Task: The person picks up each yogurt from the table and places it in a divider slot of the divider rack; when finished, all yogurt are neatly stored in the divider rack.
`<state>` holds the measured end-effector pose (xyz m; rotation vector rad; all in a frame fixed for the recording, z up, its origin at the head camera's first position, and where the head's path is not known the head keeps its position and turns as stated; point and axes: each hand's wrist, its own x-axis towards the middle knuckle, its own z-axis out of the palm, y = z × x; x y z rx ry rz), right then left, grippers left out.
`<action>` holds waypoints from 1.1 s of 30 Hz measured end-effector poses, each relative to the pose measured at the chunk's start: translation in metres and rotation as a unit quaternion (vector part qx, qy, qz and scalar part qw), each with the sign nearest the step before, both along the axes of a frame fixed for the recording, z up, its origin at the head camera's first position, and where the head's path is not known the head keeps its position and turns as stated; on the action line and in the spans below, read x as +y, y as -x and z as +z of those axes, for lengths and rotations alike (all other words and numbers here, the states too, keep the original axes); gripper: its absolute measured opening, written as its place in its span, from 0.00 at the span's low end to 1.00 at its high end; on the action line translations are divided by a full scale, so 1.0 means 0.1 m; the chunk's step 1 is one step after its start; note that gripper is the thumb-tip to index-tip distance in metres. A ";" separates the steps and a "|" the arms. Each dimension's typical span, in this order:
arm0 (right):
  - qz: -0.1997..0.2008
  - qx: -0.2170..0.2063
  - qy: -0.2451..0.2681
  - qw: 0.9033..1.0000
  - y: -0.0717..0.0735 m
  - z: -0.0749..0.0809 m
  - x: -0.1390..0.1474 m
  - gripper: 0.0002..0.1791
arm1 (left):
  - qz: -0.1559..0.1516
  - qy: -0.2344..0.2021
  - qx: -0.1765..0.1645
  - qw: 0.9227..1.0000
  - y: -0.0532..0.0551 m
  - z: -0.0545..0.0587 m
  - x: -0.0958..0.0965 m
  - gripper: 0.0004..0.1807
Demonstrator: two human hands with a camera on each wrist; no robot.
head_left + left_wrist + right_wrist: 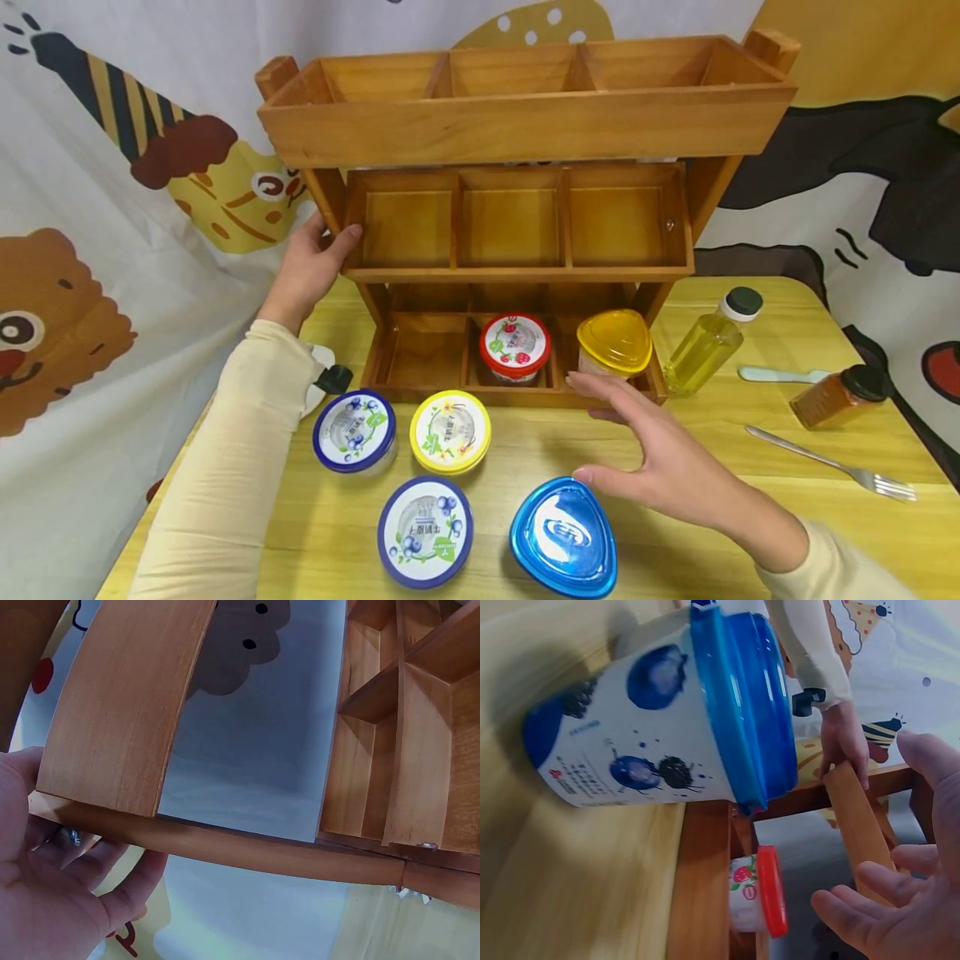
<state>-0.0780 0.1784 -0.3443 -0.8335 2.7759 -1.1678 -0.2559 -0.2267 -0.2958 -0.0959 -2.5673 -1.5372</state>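
My left hand (pixel 309 267) grips the left side of a three-tier wooden rack (pixel 517 129) at its middle tray, thumb in front; in the left wrist view its fingers curl under the side rail (pixel 277 859). My right hand (pixel 667 462) is spread over the table, thumb apart from the fingers, holding nothing. Its thumb is close to a cup with a blue rounded-triangular lid (pixel 562 537), its fingertips near a yellow-lidded cup (pixel 615 340) in the bottom tray's right compartment. A red-lidded strawberry cup (pixel 515 346) sits in the bottom middle compartment.
Before the rack stand two blueberry cups (pixel 355 431) (pixel 425 532) and a yellow-rimmed cup (pixel 451 432). To the right are an oil bottle (pixel 705 350), a spice jar (pixel 836 398), a pale-handled utensil (pixel 780 375) and a fork (pixel 832 462). A printed cloth (pixel 187 50) hangs behind.
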 end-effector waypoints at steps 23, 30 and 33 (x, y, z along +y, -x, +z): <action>0.132 -0.129 0.061 0.981 -0.27 -0.48 0.13 0.59 | -0.001 -0.008 -0.002 1.000 -0.01 0.00 0.01 0.31; 0.124 -0.196 0.073 0.970 -0.32 -0.51 0.13 0.61 | -0.003 -0.012 -0.004 1.000 0.00 0.00 0.01 0.31; 0.114 -0.232 0.071 0.963 -0.34 -0.50 0.12 0.61 | -0.003 -0.011 -0.006 1.000 0.00 0.01 0.01 0.31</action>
